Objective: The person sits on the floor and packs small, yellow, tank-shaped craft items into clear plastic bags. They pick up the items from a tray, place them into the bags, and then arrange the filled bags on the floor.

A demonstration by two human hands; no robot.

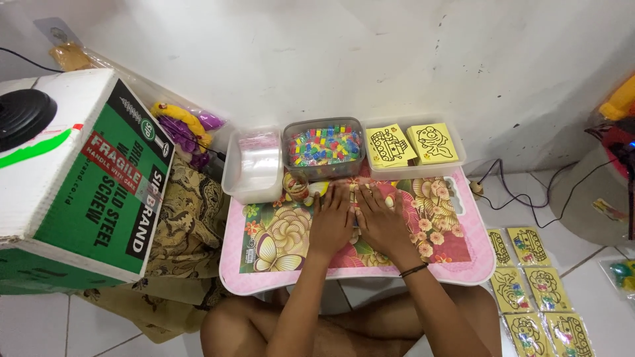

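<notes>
Floral table (456, 261), hands (flat), bead tub (323, 147) beyond

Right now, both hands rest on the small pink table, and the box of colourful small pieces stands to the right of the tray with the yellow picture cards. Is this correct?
Not quite. The head view shows both hands, left and right, on the pink table, but the box of colourful pieces stands to the left of the tray with yellow picture cards, not the right.
</notes>
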